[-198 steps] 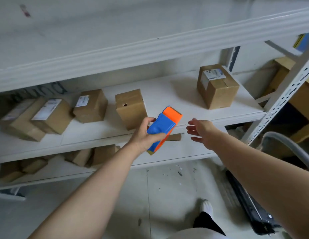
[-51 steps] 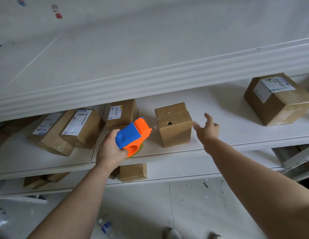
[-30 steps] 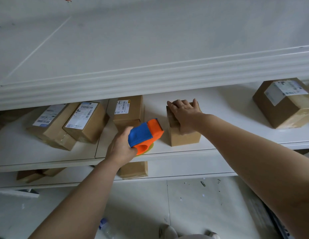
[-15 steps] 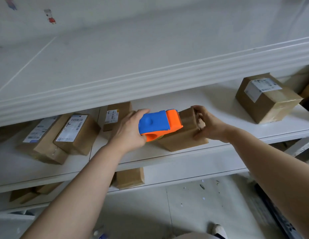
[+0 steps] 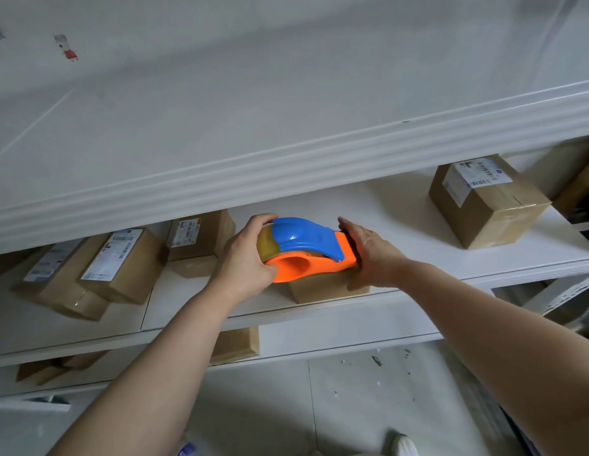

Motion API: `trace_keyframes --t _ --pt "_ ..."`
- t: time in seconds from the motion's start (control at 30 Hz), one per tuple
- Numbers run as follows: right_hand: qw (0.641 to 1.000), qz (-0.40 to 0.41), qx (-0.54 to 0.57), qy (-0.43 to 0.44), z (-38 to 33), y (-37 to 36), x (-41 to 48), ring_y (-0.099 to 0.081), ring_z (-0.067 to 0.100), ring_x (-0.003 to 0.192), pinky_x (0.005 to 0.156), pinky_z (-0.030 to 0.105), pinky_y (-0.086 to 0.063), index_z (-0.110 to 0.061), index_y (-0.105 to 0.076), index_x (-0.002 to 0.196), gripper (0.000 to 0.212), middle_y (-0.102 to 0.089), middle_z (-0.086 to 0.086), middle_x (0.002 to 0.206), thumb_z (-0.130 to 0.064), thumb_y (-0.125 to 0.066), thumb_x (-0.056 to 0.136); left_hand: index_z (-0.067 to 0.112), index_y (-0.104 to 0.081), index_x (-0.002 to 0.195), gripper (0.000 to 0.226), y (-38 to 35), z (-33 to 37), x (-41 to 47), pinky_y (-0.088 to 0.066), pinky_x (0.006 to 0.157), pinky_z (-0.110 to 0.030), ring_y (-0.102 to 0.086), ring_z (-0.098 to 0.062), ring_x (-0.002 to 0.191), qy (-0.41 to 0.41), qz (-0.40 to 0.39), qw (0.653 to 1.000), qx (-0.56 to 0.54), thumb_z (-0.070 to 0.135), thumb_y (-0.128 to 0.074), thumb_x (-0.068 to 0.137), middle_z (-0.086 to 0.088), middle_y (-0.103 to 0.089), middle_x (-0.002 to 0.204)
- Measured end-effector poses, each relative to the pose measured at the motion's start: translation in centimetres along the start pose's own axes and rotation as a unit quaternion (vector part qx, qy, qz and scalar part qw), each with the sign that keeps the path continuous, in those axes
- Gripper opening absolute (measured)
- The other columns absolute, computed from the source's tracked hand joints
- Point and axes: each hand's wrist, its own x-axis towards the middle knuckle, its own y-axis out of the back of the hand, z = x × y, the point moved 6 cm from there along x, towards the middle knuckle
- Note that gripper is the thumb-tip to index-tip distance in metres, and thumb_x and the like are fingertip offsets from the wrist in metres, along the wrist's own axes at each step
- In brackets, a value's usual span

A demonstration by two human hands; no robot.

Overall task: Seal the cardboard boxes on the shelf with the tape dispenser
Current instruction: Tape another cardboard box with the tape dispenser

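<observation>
**Head view.** A white shelving unit filled the frame; its middle shelf carried the cardboard boxes. A labelled box stood well apart at the right. A cluster of labelled boxes lay at the left. Between them the small box under work stood near the shelf's front edge.

The tape dispenser, blue over orange, lay along the top of the small box, orange nose to the right. The left hand gripped its rear, fingers curled over the tape roll. The right hand was spread fairly flat, fingers straight, against the box's right end just beside the dispenser's nose, grasping nothing.

**Likely failures, as judged:**
- The small box sat on a smooth board close to the edge, so a pull on the tape stronger than the right hand's bracing could drag it or tip it off the shelf.
- Whether tape had yet stuck to the cardboard could not be told; a poorly anchored end would peel away with the stroke.
- The right hand lay near the nose, where a cutter probably sits, and a slip could bring it against that edge.
- A skewed stroke would miss the flap seam, which was hidden under the dispenser.
</observation>
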Motion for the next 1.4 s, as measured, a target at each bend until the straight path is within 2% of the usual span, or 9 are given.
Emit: trace_keyframes --t 0.1,0.23,0.4,0.77,1.13,1.2,1.27,1.33,1.4 --pt "0.999 0.026 -0.034 0.009 0.3 0.4 -0.1 -0.040 0.019 0.132 0.097 0.030 -0.043 -0.028 -0.023 0.149 0.109 -0.031 -0.009 0.150 -0.021 -0.082 0.058 0.027 -0.050 0.127 0.072 1.6 -1.0 0.1 -0.040 0.084 -0.022 -0.055 -0.012 0.103 0.017 0.039 0.999 0.000 -0.005 -0.063 0.065 0.010 -0.057 0.113" --pt "0.999 0.002 -0.047 -0.021 0.7 0.8 0.0 -0.052 0.019 0.116 0.087 0.033 -0.050 -0.031 -0.028 0.144 0.105 -0.033 -0.013 0.143 -0.020 -0.084 0.056 0.019 -0.053 0.125 0.071 4.9 -5.8 -0.8 -0.044 0.086 -0.021 -0.059 -0.016 0.106 0.075 0.088 0.992 -0.049 -0.017 -0.061 0.063 0.000 -0.062 0.114" --pt "0.998 -0.009 -0.050 -0.034 0.3 0.7 0.0 -0.053 0.019 0.112 0.083 0.030 -0.049 -0.031 -0.027 0.144 0.104 -0.032 -0.012 0.142 -0.018 -0.083 0.058 0.020 -0.054 0.123 0.070 6.7 -9.9 -1.3 -0.047 0.095 -0.036 -0.058 -0.020 0.110 0.120 0.122 0.983 -0.065 -0.019 -0.061 0.065 0.000 -0.061 0.113" --pt "0.998 -0.007 -0.044 -0.042 0.2 0.7 -0.2 -0.050 0.018 0.114 0.080 0.027 -0.045 -0.032 -0.027 0.144 0.106 -0.032 -0.013 0.142 -0.018 -0.084 0.056 0.010 -0.055 0.125 0.059 5.8 -11.1 0.1 -0.044 0.084 -0.032 -0.057 -0.023 0.099 0.101 0.123 0.987 -0.037 -0.013 -0.062 0.071 -0.003 -0.060 0.107" --pt "0.998 -0.008 -0.040 -0.039 0.2 0.2 -0.3 -0.049 0.017 0.113 0.078 0.024 -0.040 -0.032 -0.025 0.144 0.105 -0.030 -0.013 0.143 -0.017 -0.083 0.058 0.016 -0.051 0.100 0.036 2.7 -11.2 -1.2 -0.041 0.063 -0.024 -0.055 -0.019 0.075 0.092 0.098 0.990 -0.042 -0.012 -0.058 0.079 -0.001 -0.058 0.081" --pt "0.997 -0.005 -0.066 -0.038 0.1 0.2 -0.3 -0.041 0.021 0.127 0.093 0.028 -0.039 -0.029 -0.021 0.147 0.105 -0.027 -0.009 0.147 -0.017 -0.081 0.062 0.016 -0.051 0.098 0.036 2.3 -11.5 -1.5 -0.040 0.062 -0.025 -0.055 -0.020 0.074 0.104 0.099 0.988 -0.049 -0.014 -0.057 0.078 -0.002 -0.058 0.079" --pt "0.987 -0.011 -0.157 -0.038 -0.6 -0.1 -0.3 -0.011 0.027 0.147 0.117 0.040 -0.016 -0.020 -0.008 0.152 0.107 -0.012 -0.003 0.158 -0.025 -0.076 0.070 0.016 -0.050 0.097 0.037 2.3 -11.7 -1.8 -0.040 0.062 -0.026 -0.054 -0.017 0.072 0.114 0.108 0.986 -0.050 -0.015 -0.056 0.077 0.000 -0.057 0.078" --pt "0.963 -0.010 -0.268 -0.012 -2.3 -1.0 -0.3 0.019 0.029 0.147 0.118 0.052 0.006 -0.013 0.010 0.153 0.121 0.012 0.001 0.161 -0.047 -0.073 0.071 0.016 -0.050 0.096 0.037 2.3 -11.6 -1.9 -0.040 0.061 -0.026 -0.054 -0.014 0.071 0.120 0.110 0.986 -0.048 -0.015 -0.055 0.077 0.002 -0.057 0.077" --pt "0.953 0.004 -0.301 0.042 -4.3 -2.7 -0.5 0.027 0.025 0.144 0.116 0.051 0.013 -0.011 0.019 0.151 0.132 0.022 0.005 0.159 -0.066 -0.068 0.067 0.016 -0.050 0.096 0.036 2.3 -11.5 -2.1 -0.040 0.061 -0.024 -0.053 -0.012 0.070 0.124 0.110 0.985 -0.053 -0.015 -0.055 0.078 0.002 -0.056 0.077"
